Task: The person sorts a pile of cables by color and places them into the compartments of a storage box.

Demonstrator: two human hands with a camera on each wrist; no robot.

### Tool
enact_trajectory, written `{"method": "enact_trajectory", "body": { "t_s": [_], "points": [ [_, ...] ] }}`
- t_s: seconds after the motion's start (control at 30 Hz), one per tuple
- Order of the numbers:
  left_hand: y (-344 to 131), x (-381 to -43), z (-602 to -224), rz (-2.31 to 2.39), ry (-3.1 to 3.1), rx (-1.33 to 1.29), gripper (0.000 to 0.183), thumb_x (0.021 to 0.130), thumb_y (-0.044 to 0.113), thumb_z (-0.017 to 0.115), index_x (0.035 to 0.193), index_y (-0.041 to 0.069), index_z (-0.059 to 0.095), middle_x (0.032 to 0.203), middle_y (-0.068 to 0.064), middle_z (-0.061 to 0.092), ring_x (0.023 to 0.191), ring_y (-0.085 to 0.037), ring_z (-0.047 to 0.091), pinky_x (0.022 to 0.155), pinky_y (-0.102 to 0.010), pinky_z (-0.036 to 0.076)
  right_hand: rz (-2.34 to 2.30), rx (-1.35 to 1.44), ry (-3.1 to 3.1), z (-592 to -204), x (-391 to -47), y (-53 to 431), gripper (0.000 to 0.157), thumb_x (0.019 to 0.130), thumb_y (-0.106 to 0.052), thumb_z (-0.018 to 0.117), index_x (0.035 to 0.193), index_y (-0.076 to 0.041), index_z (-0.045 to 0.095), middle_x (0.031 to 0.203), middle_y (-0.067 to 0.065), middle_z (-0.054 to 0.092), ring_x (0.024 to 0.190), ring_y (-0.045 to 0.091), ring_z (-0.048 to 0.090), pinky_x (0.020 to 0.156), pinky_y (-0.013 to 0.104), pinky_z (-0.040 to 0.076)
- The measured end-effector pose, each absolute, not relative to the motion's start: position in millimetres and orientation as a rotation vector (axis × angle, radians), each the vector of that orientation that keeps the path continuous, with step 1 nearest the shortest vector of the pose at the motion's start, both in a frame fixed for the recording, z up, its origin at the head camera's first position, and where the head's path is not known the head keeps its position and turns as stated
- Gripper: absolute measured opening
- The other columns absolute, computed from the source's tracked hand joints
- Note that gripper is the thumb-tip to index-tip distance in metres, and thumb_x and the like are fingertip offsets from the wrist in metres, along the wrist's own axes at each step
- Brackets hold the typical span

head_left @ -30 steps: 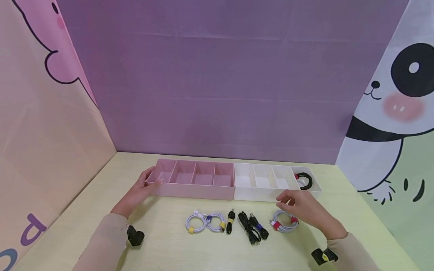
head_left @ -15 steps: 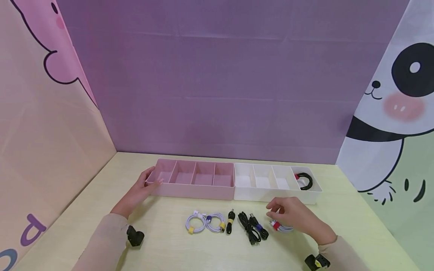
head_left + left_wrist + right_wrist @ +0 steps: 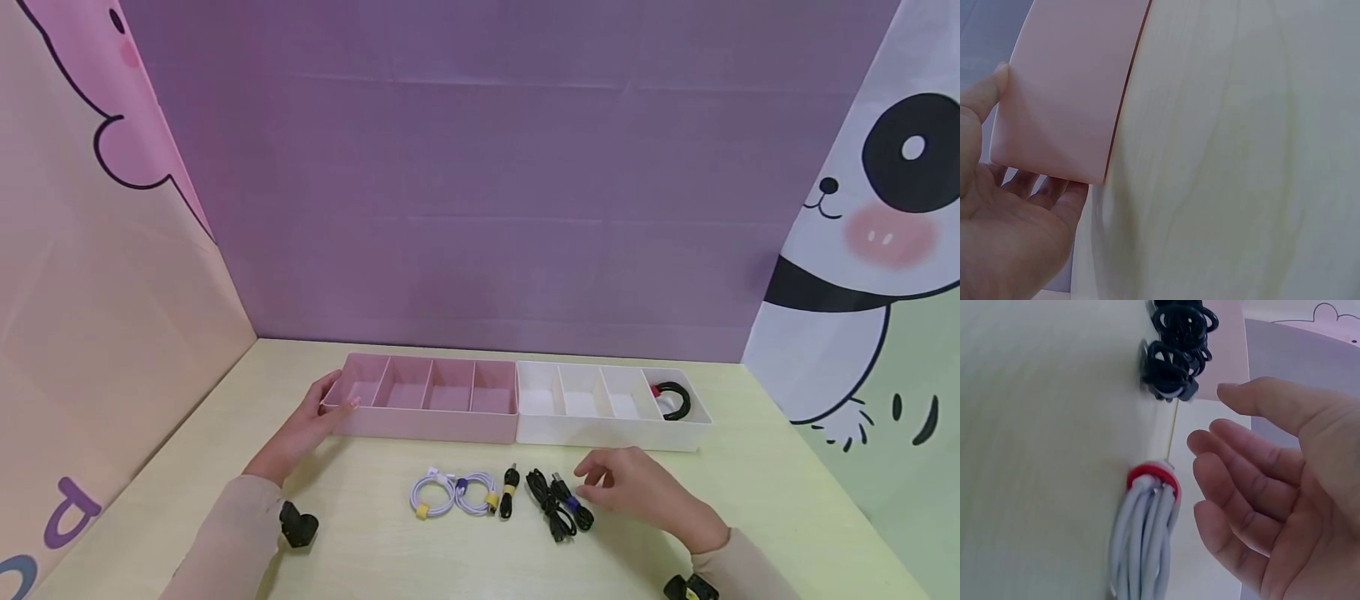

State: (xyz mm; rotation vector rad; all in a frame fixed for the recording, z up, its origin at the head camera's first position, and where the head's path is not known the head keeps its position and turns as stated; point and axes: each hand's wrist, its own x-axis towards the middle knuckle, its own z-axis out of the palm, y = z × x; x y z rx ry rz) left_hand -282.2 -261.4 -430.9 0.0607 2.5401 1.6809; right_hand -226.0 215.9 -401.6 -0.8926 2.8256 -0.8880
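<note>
Pink box (image 3: 423, 425): flat on the pale table (image 3: 360, 550), held at its left end by the left hand (image 3: 309, 425), thumb over the near rim, fingers around the end wall. White box (image 3: 607, 432): end to end with the pink box, beyond its right end, seemingly touching. Right hand (image 3: 647, 492): nearer than the pink box and off to its right, fingers loosely bent, thumb apart, gripping nothing. Apparently at the reaching step, exact target uncertain. Seems to call for lowering and pinching while steadying the pink box. Edges to mind: its raised walls and dividers. Room for moving: a narrow strip along its near wall, wider tabletop off its near left corner. Grey coil (image 3: 1144, 531): rightward of the pink box, apart from the right fingers in the wrist view. Black bundle (image 3: 546, 498) and blue-tied cable (image 3: 585, 518): past its near right corner, close to the right fingertips. White coils (image 3: 413, 495): before its right half. Black coil (image 3: 687, 398): in the compartment farthest from it. Short black cable (image 3: 507, 505): just before its right end.
</note>
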Motion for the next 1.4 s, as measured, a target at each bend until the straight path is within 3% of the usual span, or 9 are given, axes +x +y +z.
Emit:
{"method": "enact_trajectory", "body": {
  "t_s": [0.37,0.73,1.13,1.4],
  "points": [
    [-262,-282,-430,1.648,2.549,0.053,0.094,0.099,0.056,0.055,0.162,0.020,-0.004,0.164,-0.017,0.007,0.138,-0.040,0.027,0.112,-0.066,0.023,-0.847,-0.884,2.819,-404,-219,211,0.023,0.089,-0.026,0.077,0.102,-0.007,0.072,0.081,-0.012,0.068,0.072,0.003,0.062,0.065,0.027,0.052],
    [-261,-282,-429,1.650,2.544,0.057,0.094,0.099,0.055,0.055,0.162,0.020,-0.005,0.164,-0.017,0.006,0.139,-0.041,0.025,0.112,-0.067,0.021,-0.769,-0.858,2.819,-410,-219,206,0.024,0.089,-0.024,0.078,0.104,-0.008,0.072,0.080,-0.011,0.069,0.070,0.002,0.062,0.064,0.027,0.051],
    [-262,-280,-428,1.614,2.539,-0.003,0.102,0.092,0.069,0.053,0.161,0.025,-0.007,0.164,-0.017,0.006,0.141,-0.041,0.023,0.110,-0.073,0.017,-0.722,-0.857,2.851,-413,-219,202,0.023,0.086,-0.024,0.080,0.100,-0.007,0.072,0.075,-0.010,0.069,0.066,0.002,0.061,0.060,0.026,0.051],
    [-261,-280,-430,1.628,2.539,0.029,0.099,0.094,0.064,0.055,0.162,0.024,-0.005,0.164,-0.017,0.007,0.140,-0.041,0.025,0.110,-0.071,0.019,-0.756,-0.863,2.850,-416,-221,200,0.022,0.085,-0.022,0.080,0.097,-0.005,0.072,0.071,-0.008,0.068,0.062,0.002,0.058,0.058,0.025,0.049]
  ]
}}
